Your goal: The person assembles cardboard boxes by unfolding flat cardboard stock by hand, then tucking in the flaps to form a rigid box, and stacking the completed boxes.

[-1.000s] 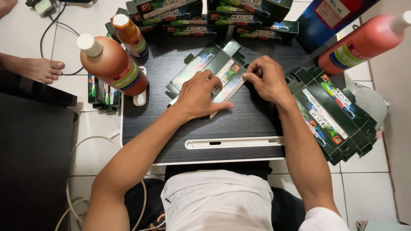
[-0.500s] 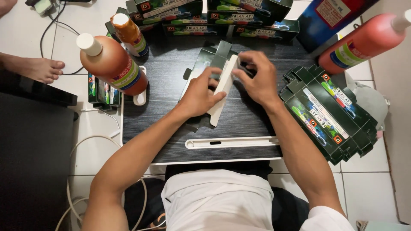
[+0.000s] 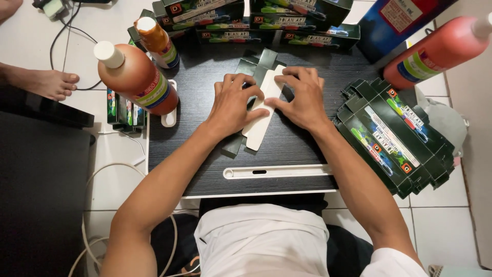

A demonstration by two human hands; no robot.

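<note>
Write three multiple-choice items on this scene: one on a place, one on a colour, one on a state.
1. Where does the stack of flat dark cartons lie?
A. At the right edge of the black table
B. On the person's lap
C. Under the table

2. What colour is the cap of the big reddish bottle on the left?
A. Black
B. White
C. Green

3. How is the carton under the hands?
A. Sealed and standing upright
C. Torn in two
B. Flat, white inner side up, pressed by the left hand and right hand

Answers: 1 A, the stack overhangs the table's right edge; 2 B, its cap is white; 3 B, both hands' fingers press the flat carton onto the table.
</note>
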